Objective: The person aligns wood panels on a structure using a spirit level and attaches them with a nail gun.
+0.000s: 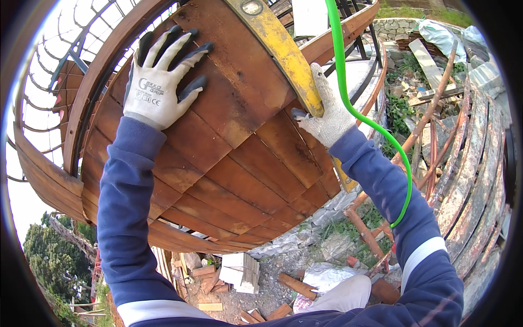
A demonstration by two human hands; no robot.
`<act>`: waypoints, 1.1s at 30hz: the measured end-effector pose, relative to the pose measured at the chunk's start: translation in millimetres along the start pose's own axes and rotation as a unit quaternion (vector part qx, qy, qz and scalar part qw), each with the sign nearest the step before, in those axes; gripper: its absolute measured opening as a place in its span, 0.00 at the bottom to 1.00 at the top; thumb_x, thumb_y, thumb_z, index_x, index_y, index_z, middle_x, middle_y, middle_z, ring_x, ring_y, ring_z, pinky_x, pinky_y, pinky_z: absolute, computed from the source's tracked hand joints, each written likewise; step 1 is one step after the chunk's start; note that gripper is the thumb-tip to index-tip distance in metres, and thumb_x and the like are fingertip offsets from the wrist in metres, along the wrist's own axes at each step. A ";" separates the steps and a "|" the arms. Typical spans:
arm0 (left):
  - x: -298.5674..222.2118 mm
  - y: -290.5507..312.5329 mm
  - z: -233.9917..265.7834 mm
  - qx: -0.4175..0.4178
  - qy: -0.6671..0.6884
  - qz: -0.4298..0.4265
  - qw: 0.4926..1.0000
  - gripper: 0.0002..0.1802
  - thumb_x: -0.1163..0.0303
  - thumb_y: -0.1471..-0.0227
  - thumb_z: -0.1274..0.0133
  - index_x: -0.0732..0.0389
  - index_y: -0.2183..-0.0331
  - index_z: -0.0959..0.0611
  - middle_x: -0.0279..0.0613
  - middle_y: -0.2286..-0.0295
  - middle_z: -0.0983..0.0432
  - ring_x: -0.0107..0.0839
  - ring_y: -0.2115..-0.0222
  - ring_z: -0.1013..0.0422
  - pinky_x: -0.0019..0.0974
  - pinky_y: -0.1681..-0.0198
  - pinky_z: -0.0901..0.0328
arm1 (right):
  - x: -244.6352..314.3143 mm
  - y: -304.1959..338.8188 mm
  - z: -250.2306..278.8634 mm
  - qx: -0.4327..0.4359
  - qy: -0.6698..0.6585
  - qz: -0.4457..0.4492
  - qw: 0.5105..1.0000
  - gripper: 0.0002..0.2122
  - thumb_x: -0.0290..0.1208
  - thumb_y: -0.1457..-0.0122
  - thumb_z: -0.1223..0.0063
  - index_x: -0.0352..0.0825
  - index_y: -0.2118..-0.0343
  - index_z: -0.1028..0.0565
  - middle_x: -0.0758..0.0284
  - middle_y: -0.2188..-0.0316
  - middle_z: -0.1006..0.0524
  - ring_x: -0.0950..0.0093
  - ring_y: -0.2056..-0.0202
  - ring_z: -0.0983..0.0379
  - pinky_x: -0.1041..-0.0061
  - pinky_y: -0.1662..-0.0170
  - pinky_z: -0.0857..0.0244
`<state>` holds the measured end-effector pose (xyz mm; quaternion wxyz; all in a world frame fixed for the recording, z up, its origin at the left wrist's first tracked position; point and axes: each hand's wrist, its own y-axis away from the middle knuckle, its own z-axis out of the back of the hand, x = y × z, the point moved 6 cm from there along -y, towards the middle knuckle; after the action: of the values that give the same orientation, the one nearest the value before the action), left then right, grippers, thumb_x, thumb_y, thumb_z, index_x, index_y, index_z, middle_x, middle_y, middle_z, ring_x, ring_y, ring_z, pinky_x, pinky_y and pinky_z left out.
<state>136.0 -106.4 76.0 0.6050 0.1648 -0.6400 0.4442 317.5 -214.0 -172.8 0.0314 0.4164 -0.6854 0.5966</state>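
One green cable (339, 60) crosses before the right sleeve (376, 174); one white stack (239, 271) stands below. The left hand (156, 90) rests open on the brown panel (229, 92), and the right hand (331, 111) grips one yellow level (278, 41) along the panel's upper-right edge.

My left hand (159, 90) lies on the far left part of the planks (218, 158), and my right hand (331, 111) holds the level (280, 52) along their right side. The hose (340, 71) passes right of that hand and in front of my right sleeve (370, 169). Bars (79, 56) stand left of the planks, with trees (49, 250) near left. A stack of slabs (239, 271) sits on the near ground (245, 305); the wall (396, 25) is far right.
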 end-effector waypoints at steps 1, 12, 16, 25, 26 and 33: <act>0.4 0.4 -1.0 0.003 -0.003 0.004 1.000 0.32 0.50 0.47 0.41 0.38 0.40 0.25 0.33 0.35 0.39 0.42 0.33 0.48 0.58 0.29 0.59 | 5.9 -0.2 -0.7 -0.015 0.162 0.043 0.986 0.45 0.13 0.49 0.42 0.38 0.28 0.49 0.58 0.35 0.36 0.67 0.37 0.35 0.71 0.40 0.34; -1.6 0.2 0.5 -0.012 0.000 -0.001 1.000 0.32 0.50 0.44 0.43 0.36 0.38 0.27 0.32 0.35 0.39 0.39 0.33 0.47 0.57 0.28 0.60 | 18.8 -5.4 8.0 0.007 0.236 0.011 0.972 0.47 0.17 0.52 0.35 0.39 0.28 0.48 0.51 0.46 0.28 0.64 0.45 0.28 0.69 0.43 0.32; -1.7 -0.3 1.8 -0.016 0.003 -0.004 1.000 0.32 0.51 0.45 0.42 0.37 0.39 0.26 0.34 0.36 0.38 0.40 0.33 0.47 0.56 0.28 0.59 | 18.1 -5.4 8.0 0.009 0.238 0.002 0.971 0.47 0.18 0.52 0.36 0.39 0.28 0.48 0.51 0.45 0.28 0.62 0.44 0.28 0.69 0.42 0.32; -1.9 -1.3 3.6 -0.023 0.010 -0.010 1.000 0.31 0.53 0.47 0.40 0.39 0.40 0.24 0.35 0.37 0.36 0.42 0.34 0.45 0.57 0.28 0.58 | 15.5 -4.8 6.8 0.007 0.228 0.008 0.974 0.48 0.18 0.52 0.36 0.39 0.28 0.49 0.50 0.43 0.30 0.61 0.40 0.31 0.68 0.40 0.34; -1.7 -1.4 2.9 -0.022 -0.004 -0.008 1.000 0.31 0.53 0.47 0.40 0.39 0.40 0.24 0.35 0.37 0.36 0.42 0.34 0.45 0.57 0.28 0.58 | 15.6 -5.2 6.7 0.007 0.225 0.009 0.974 0.48 0.18 0.52 0.36 0.39 0.28 0.49 0.50 0.43 0.30 0.61 0.41 0.31 0.68 0.40 0.34; -0.9 -0.5 -0.8 -0.024 -0.003 -0.001 1.000 0.32 0.53 0.47 0.40 0.38 0.40 0.25 0.34 0.37 0.37 0.42 0.34 0.45 0.57 0.28 0.58 | 17.3 -3.7 7.8 0.005 0.259 0.007 0.966 0.48 0.19 0.52 0.36 0.41 0.28 0.49 0.50 0.44 0.28 0.62 0.43 0.28 0.68 0.42 0.32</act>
<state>137.0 -106.3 75.3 0.6072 0.1521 -0.6522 0.4275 312.0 -229.7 -162.8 0.2023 0.2429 -0.6538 0.6875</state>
